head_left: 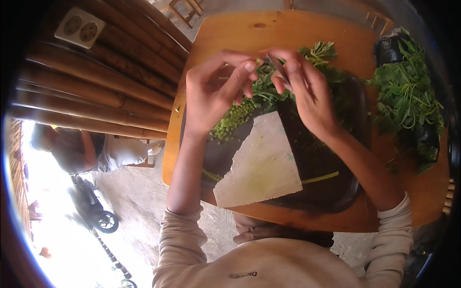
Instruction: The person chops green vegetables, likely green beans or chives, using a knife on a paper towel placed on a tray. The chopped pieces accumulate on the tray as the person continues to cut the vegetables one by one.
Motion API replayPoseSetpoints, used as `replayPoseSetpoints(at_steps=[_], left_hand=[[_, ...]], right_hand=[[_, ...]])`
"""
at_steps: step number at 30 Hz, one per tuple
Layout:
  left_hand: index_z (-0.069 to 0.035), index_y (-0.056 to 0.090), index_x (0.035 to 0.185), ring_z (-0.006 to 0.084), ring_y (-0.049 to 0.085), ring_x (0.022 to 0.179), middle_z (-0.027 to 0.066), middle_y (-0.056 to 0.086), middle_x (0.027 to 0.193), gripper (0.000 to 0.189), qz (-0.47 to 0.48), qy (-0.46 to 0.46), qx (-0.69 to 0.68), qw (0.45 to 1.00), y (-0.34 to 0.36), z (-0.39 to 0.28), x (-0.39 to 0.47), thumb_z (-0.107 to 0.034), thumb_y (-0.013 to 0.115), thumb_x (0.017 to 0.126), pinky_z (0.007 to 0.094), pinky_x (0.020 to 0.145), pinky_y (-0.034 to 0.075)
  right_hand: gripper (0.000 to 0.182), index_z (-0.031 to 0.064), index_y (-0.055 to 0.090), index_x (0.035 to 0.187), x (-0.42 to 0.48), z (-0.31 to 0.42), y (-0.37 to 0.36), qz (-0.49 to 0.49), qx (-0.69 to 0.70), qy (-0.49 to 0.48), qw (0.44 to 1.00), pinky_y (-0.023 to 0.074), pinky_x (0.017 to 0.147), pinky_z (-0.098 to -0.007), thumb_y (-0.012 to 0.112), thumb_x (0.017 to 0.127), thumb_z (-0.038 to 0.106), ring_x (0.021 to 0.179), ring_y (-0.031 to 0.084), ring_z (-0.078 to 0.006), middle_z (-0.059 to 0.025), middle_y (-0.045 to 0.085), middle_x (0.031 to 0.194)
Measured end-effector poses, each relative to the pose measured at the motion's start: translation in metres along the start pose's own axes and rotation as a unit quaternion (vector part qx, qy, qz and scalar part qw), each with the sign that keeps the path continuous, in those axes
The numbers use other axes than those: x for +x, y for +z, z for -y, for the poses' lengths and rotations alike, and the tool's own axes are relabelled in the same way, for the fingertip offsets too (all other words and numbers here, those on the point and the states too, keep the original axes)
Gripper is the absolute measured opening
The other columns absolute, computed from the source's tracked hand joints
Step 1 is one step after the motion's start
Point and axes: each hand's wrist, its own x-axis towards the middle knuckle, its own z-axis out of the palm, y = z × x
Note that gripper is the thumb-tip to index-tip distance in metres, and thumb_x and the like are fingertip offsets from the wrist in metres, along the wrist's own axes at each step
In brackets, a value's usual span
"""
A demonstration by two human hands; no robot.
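My left hand [225, 81] pinches a small green piece of plant between thumb and fingertips, above a dark tray [324, 198]. Close beside it, my right hand [306, 86] grips a knife [279, 68], its blade pointing up toward the left fingertips. Beneath the hands lie leafy greens [268, 84] and a heap of small chopped green pieces [234, 118]. A rough-edged, pale slab [263, 162] with green stains rests across the near part of the tray. One green stalk [320, 177] lies on the tray by the slab's right corner, and another stalk [211, 175] shows at its left.
The wooden table [230, 32] holds a bunch of leafy greens [410, 93] on black plastic [390, 46] at the right. A bamboo wall [108, 90] with a power socket [80, 27] stands at the left. Beyond it are a seated person [90, 147] and a motorbike [93, 208].
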Motion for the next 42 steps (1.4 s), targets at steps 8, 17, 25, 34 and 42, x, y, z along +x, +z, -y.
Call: replayPoseSetpoints(at_steps=[8,17,25,34,42], left_hand=[[0.004,0.076,0.105,0.0101,0.070,0.085,0.0052,0.076,0.088,0.012,-0.058,0.007,0.100,0.993,-0.003,-0.002,0.006,-0.006,0.075,0.099,0.0235,0.076,0.054],[0.004,0.074,0.098,0.0043,0.059,0.060,0.0084,0.076,0.084,0.004,-0.009,-0.003,0.026,1.000,-0.001,0.002,0.001,0.000,0.073,0.098,0.0200,0.047,0.044],[0.004,0.074,0.099,0.0064,0.063,0.066,0.0081,0.077,0.088,0.004,0.013,-0.005,0.000,1.000,0.002,0.005,-0.003,0.001,0.074,0.096,0.0211,0.053,0.049],[0.005,0.075,0.097,0.0109,0.071,0.080,0.0071,0.077,0.089,0.010,0.005,0.165,0.227,0.960,0.002,0.005,0.003,-0.002,0.080,0.092,0.0249,0.068,0.055],[0.005,0.074,0.096,0.0098,0.071,0.079,0.0067,0.076,0.088,0.008,-0.023,-0.005,0.029,0.999,0.001,-0.006,-0.003,0.000,0.079,0.093,0.0224,0.062,0.054]], right_hand=[[0.041,0.0055,0.053,0.150,-0.002,0.006,0.001,0.020,-0.034,0.013,0.999,0.0469,0.077,-0.0307,0.046,0.115,0.026,0.083,0.053,-0.0111,-0.0038,0.060,0.097],[0.030,0.0052,0.058,0.138,-0.002,0.013,0.001,0.028,-0.091,-0.085,0.992,0.0517,0.077,-0.0340,0.058,0.108,0.011,0.083,0.063,-0.0188,-0.0088,0.068,0.104],[0.020,0.0049,0.061,0.124,-0.004,0.011,-0.001,0.025,-0.050,-0.054,0.997,0.0516,0.078,-0.0323,0.063,0.107,0.016,0.088,0.066,-0.0171,-0.0078,0.069,0.100],[0.021,0.0038,0.060,0.123,-0.001,0.006,0.001,-0.010,-0.033,-0.067,0.997,0.0485,0.075,-0.0283,0.062,0.108,0.018,0.079,0.059,-0.0117,-0.0040,0.062,0.088],[0.027,0.0065,0.060,0.133,-0.003,0.017,-0.002,0.033,-0.071,-0.046,0.996,0.0475,0.068,-0.0286,0.062,0.107,0.015,0.078,0.059,-0.0107,-0.0034,0.062,0.089]])
